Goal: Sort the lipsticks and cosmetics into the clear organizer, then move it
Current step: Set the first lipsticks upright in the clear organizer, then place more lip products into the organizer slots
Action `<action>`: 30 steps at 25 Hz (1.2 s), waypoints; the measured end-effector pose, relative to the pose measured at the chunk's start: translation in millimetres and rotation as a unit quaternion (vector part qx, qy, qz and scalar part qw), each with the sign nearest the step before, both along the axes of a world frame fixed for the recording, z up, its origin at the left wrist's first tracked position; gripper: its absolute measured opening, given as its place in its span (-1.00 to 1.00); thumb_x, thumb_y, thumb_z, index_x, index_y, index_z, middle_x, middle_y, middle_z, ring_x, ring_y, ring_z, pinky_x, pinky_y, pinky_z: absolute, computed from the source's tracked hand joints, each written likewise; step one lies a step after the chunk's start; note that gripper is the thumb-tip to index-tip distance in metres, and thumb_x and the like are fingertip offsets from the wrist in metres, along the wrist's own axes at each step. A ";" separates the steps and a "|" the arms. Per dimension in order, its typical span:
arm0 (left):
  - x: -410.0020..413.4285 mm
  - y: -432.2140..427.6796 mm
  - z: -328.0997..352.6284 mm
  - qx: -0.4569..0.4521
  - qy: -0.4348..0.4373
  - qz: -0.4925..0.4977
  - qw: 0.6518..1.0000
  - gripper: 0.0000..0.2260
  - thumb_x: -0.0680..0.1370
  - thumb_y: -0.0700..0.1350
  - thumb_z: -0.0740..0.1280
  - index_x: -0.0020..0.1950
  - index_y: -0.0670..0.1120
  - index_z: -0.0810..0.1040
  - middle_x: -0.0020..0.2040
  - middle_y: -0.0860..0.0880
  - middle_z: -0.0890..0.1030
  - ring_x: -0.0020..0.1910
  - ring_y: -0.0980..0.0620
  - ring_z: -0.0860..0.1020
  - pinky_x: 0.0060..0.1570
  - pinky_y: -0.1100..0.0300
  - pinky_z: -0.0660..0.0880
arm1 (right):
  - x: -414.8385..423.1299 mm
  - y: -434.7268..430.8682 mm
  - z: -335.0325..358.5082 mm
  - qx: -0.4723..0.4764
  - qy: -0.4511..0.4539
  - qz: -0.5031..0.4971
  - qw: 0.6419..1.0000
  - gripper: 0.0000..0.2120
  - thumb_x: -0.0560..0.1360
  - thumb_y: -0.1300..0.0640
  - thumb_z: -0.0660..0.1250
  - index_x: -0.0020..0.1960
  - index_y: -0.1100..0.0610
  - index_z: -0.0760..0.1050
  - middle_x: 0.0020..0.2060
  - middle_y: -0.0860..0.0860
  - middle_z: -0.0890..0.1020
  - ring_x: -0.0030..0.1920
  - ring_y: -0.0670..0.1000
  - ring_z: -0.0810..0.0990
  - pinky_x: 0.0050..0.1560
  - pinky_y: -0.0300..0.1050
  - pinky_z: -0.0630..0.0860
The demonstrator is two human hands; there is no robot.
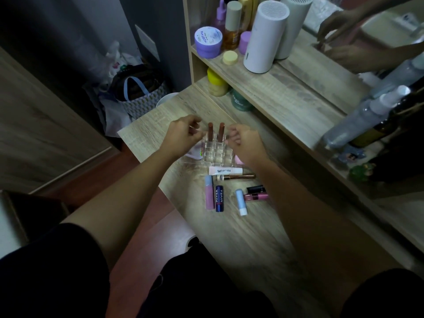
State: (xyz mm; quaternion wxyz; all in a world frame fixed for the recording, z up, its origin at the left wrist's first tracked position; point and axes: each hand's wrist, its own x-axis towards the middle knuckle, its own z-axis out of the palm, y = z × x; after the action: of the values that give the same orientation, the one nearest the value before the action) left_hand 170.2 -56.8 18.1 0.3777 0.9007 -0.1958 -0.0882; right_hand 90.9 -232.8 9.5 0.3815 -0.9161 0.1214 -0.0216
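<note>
On the wooden vanity table (241,235) we see the clear organizer (216,151), two brown lipsticks (215,131) upright in its far compartments. Our left hand (181,136) and right hand (246,143) flank it with fingers curled; whether they grip it we cannot tell. Nearer us lie a white tube (226,171), Nivea balm (219,198) and a pink gloss (209,195).

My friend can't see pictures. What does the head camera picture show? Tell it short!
Two bare hands, left hand and right hand, hover at either side of a clear organizer on a wooden desk, with two brown lipsticks standing upright in its back row. Nearer the person, several lip balms and glosses lie loose on the desk.
</note>
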 end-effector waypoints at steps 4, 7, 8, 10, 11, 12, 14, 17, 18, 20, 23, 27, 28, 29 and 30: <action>-49.6 20.9 -16.6 0.011 -0.031 -0.020 0.999 -0.88 0.50 -0.19 0.38 0.00 -0.19 0.62 -0.12 -0.15 0.67 -0.22 0.00 0.57 -0.10 0.10 0.55 | -42.2 3.2 -15.7 -0.045 0.003 0.060 0.997 -0.88 0.44 0.28 0.37 -0.02 0.24 0.55 -0.16 0.07 0.55 -0.14 0.05 0.53 0.02 0.07 0.54; -85.6 30.3 -34.0 0.070 0.022 -0.137 0.988 -0.82 0.54 -0.22 0.31 0.11 -0.15 0.62 -0.02 -0.19 0.64 -0.08 -0.10 0.58 -0.04 0.16 0.46 | -67.6 -0.4 -31.4 -0.149 0.096 0.112 0.978 -0.84 0.49 0.21 0.30 0.05 0.20 0.55 0.04 0.17 0.59 0.04 0.18 0.56 0.09 0.09 0.51; -93.6 31.1 -39.9 0.100 0.040 -0.171 0.979 -0.77 0.56 -0.22 0.28 0.18 -0.12 0.59 0.03 -0.21 0.60 0.00 -0.12 0.55 -0.01 0.18 0.41 | -72.9 -1.2 -35.3 -0.173 0.119 0.121 0.970 -0.82 0.49 0.22 0.28 0.08 0.19 0.54 0.08 0.17 0.58 0.09 0.19 0.55 0.11 0.08 0.50; -103.5 30.9 -49.3 0.142 0.056 -0.204 0.967 -0.69 0.56 -0.25 0.23 0.28 -0.07 0.53 0.09 -0.27 0.54 0.10 -0.16 0.49 0.09 0.15 0.36 | -77.7 -2.2 -38.4 -0.195 0.137 0.131 0.962 -0.76 0.48 0.24 0.27 0.14 0.19 0.51 0.17 0.15 0.55 0.15 0.18 0.52 0.16 0.05 0.48; -105.5 31.6 -51.3 0.147 0.059 -0.205 0.966 -0.67 0.55 -0.28 0.22 0.30 -0.08 0.51 0.10 -0.29 0.52 0.12 -0.17 0.48 0.11 0.15 0.35 | -77.5 -2.4 -38.3 -0.203 0.140 0.134 0.960 -0.74 0.48 0.25 0.27 0.17 0.18 0.49 0.19 0.14 0.54 0.17 0.17 0.51 0.18 0.03 0.47; -106.0 33.4 -52.3 0.146 0.057 -0.198 0.968 -0.66 0.54 -0.30 0.21 0.29 -0.09 0.52 0.10 -0.30 0.52 0.13 -0.17 0.47 0.10 0.16 0.34 | -76.4 -2.3 -38.1 -0.216 0.143 0.139 0.956 -0.72 0.48 0.25 0.28 0.19 0.18 0.48 0.20 0.14 0.53 0.18 0.17 0.50 0.18 0.03 0.46; -105.8 38.3 -54.9 0.147 0.056 -0.175 0.972 -0.69 0.54 -0.28 0.22 0.27 -0.14 0.51 0.07 -0.31 0.54 0.12 -0.18 0.47 0.10 0.13 0.35 | -72.9 -1.1 -38.0 -0.244 0.148 0.152 0.946 -0.70 0.48 0.26 0.28 0.21 0.19 0.46 0.19 0.16 0.52 0.18 0.18 0.49 0.18 0.06 0.47; -106.2 39.1 -57.6 0.161 0.077 -0.130 0.975 -0.74 0.56 -0.10 0.29 0.22 -0.15 0.49 -0.02 -0.28 0.52 0.03 -0.18 0.49 0.04 0.09 0.40 | -67.7 2.6 -40.2 -0.278 0.154 0.163 0.934 -0.70 0.47 0.26 0.29 0.20 0.21 0.44 0.17 0.17 0.51 0.15 0.19 0.51 0.14 0.06 0.49; -107.0 36.9 -57.9 0.159 0.086 -0.117 0.977 -0.74 0.54 -0.05 0.31 0.16 -0.16 0.50 -0.09 -0.24 0.50 -0.02 -0.17 0.49 -0.01 0.10 0.41 | -66.7 3.2 -41.2 -0.285 0.157 0.167 0.931 -0.71 0.48 0.26 0.28 0.19 0.21 0.43 0.15 0.17 0.52 0.13 0.20 0.52 0.12 0.06 0.49; -106.5 33.3 -57.7 0.143 0.098 -0.089 0.981 -0.79 0.51 -0.06 0.36 0.02 -0.17 0.48 -0.17 -0.16 0.45 -0.09 -0.15 0.49 -0.11 0.13 0.39 | -65.6 3.3 -41.5 -0.299 0.160 0.182 0.923 -0.73 0.49 0.25 0.28 0.19 0.22 0.42 0.15 0.18 0.52 0.12 0.20 0.53 0.10 0.05 0.47; -102.4 39.5 -51.1 0.018 0.229 0.011 0.973 -0.80 0.50 -0.21 0.35 0.03 -0.08 0.37 -0.18 -0.09 0.51 -0.21 -0.08 0.50 -0.17 0.11 0.42 | -65.8 -1.7 -40.9 -0.269 0.148 0.187 0.933 -0.72 0.51 0.19 0.30 0.20 0.21 0.42 0.16 0.18 0.52 0.14 0.17 0.50 0.14 0.05 0.45; -90.6 53.1 -25.2 -0.225 0.403 0.073 0.884 -0.63 0.50 -0.36 0.27 0.19 0.02 0.38 -0.09 -0.08 0.53 -0.23 -0.01 0.59 -0.29 0.19 0.61 | -70.0 -14.3 -30.6 -0.109 0.081 0.158 0.978 -0.69 0.54 0.15 0.26 0.26 0.19 0.43 0.16 0.17 0.51 0.13 0.14 0.49 0.15 0.00 0.45; -84.8 53.4 -17.9 -0.249 0.414 0.073 0.873 -0.63 0.50 -0.37 0.24 0.18 0.03 0.42 -0.07 -0.09 0.55 -0.22 0.00 0.61 -0.32 0.22 0.62 | -70.2 -15.1 -26.5 -0.075 0.051 0.138 0.986 -0.71 0.54 0.16 0.26 0.24 0.20 0.44 0.12 0.17 0.51 0.09 0.14 0.51 0.10 -0.04 0.44; -78.4 52.4 -9.4 -0.259 0.416 0.068 0.869 -0.65 0.51 -0.36 0.23 0.14 0.05 0.45 -0.06 -0.09 0.58 -0.21 0.01 0.63 -0.33 0.23 0.62 | -69.6 -15.3 -21.8 -0.040 0.021 0.106 0.993 -0.73 0.53 0.17 0.27 0.22 0.21 0.46 0.08 0.17 0.53 0.04 0.14 0.54 0.04 -0.08 0.45; -71.8 50.1 -2.4 -0.260 0.411 0.063 0.872 -0.68 0.52 -0.33 0.23 0.10 0.08 0.48 -0.05 -0.08 0.59 -0.20 0.02 0.63 -0.31 0.21 0.61 | -68.3 -14.6 -16.0 0.006 -0.001 0.065 0.998 -0.73 0.52 0.18 0.28 0.20 0.21 0.47 0.05 0.16 0.55 0.01 0.13 0.57 0.00 -0.09 0.50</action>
State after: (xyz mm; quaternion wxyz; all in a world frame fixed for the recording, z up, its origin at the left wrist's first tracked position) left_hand 98.4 -6.7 15.7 0.6495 0.6629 0.0185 -0.3720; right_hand 22.6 -247.4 -6.5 0.3879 -0.9196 0.0614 0.0030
